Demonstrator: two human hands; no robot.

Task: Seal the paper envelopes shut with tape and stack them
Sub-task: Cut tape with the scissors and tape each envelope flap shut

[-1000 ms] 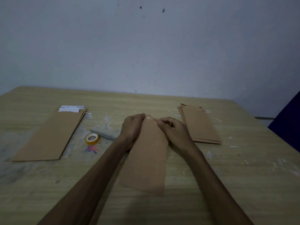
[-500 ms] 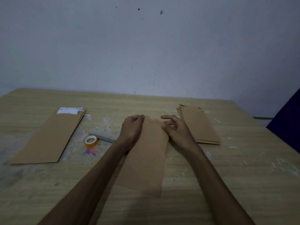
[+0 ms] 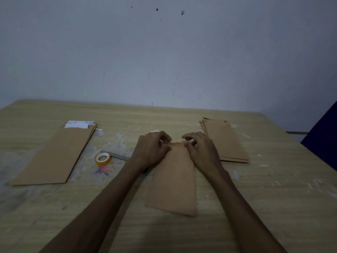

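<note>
Envelope (image 3: 173, 179) in the middle of the frame is pressed at its far end by the left hand (image 3: 153, 148) and right hand (image 3: 200, 152), fingers bent down on the paper, though tape cannot be made out there. A stack of envelopes (image 3: 226, 141) is seen at the right, likely done. More envelopes (image 3: 54, 154) at the left, white paper poking out, are likely left to seal, and the tape roll (image 3: 102, 158) is kept beside them.
</note>
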